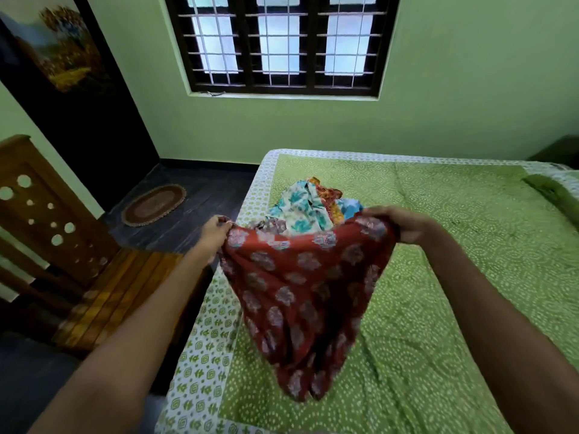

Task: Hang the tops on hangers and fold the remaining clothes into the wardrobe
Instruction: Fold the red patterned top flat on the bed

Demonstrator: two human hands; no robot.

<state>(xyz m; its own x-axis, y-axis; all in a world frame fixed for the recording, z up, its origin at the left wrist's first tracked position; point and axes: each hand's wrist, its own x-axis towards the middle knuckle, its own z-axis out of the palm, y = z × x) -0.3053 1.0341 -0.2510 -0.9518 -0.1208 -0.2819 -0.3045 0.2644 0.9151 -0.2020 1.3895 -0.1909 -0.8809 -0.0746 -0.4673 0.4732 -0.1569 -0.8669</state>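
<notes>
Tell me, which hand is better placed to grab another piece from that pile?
Probably the right hand: it holds the red garment right beside the pile. The left hand is at the bed's edge, farther away.

Both hands hold red garment [300, 296]

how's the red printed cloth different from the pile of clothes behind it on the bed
The red printed cloth is held up by the left hand and right hand, hanging spread; the pile of clothes lies crumpled on the bed. The cloth is dark red with pale motifs; the pile mixes white-teal, orange and blue. Both are printed fabric.
</notes>
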